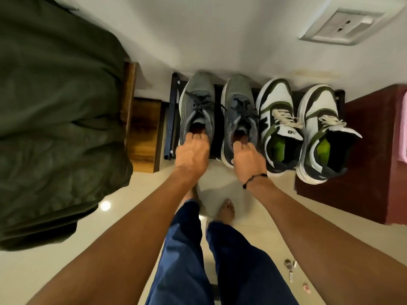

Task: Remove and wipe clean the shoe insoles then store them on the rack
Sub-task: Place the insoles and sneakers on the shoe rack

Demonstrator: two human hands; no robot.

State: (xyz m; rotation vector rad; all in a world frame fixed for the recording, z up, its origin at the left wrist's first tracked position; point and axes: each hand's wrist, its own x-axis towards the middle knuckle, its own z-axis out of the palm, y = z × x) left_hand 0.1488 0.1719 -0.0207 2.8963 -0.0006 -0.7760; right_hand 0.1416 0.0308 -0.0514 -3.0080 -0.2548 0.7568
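Note:
Two grey sneakers stand side by side on a black rack (171, 119) against the wall. My left hand (192, 154) has its fingers curled over the heel opening of the left grey sneaker (198, 100). My right hand (247, 160), with a black bracelet at the wrist, has its fingers hooked into the opening of the right grey sneaker (239, 100). A reddish insole shows inside each grey shoe, partly hidden by my fingers. To the right sit two white and green sneakers (276, 111) (319, 115) with bright green insoles (279, 148).
A dark green bedcover (57, 119) over a wooden frame fills the left. A dark red cabinet (361, 155) stands at the right with pink cloth (402, 128) on it. Small objects (290, 269) lie on the tiled floor. My bare feet stand below the rack.

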